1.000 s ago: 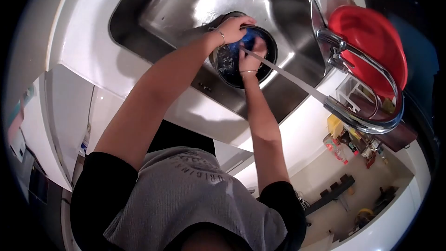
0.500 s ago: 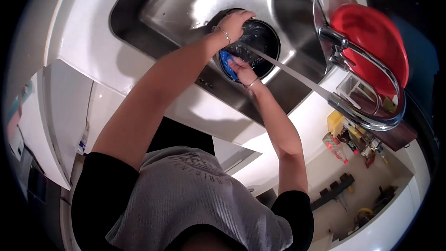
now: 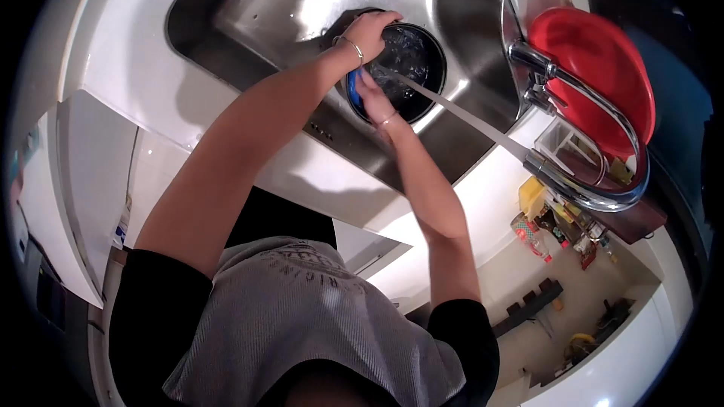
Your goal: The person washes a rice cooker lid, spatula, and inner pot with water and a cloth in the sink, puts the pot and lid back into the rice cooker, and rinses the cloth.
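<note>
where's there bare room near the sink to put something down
The white counter left of the sink looks bare, as does the sink floor left of the pot. Crowded: the right side, with faucet and red basin.

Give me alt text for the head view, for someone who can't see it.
A person's left hand grips the rim of a dark round pot in a steel sink; the right hand holds a blue cloth or sponge at its edge, as water streams in from a chrome faucet.
</note>
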`<action>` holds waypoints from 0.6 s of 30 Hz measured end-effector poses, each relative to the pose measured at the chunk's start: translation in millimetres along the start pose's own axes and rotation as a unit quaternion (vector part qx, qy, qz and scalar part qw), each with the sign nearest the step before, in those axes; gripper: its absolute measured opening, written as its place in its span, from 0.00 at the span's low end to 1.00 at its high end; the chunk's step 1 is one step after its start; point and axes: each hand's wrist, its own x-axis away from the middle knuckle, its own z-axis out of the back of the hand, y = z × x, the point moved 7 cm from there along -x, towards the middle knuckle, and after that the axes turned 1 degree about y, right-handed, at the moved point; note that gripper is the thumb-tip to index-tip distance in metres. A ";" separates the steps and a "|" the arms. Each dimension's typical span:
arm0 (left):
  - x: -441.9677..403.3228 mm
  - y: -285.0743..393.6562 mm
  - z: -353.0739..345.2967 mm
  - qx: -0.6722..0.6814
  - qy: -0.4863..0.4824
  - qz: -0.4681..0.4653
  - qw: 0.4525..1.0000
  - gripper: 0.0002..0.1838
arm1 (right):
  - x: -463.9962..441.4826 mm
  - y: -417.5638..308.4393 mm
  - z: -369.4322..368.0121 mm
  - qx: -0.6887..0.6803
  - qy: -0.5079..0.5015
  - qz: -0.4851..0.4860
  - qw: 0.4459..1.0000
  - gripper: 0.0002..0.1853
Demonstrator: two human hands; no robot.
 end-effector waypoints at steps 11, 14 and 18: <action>-5.1 0.3 -11.5 -0.050 -0.042 -0.037 0.997 0.22 | -17.8 -11.2 100.6 0.473 0.355 0.131 0.796 0.10; -4.2 3.7 -5.6 -0.047 -0.034 -0.032 0.998 0.22 | -20.8 -30.8 113.1 0.216 0.484 0.201 0.823 0.10; -6.4 -2.5 -5.8 -0.042 -0.037 0.001 0.998 0.23 | 14.6 -76.7 73.5 0.255 0.509 0.386 0.726 0.22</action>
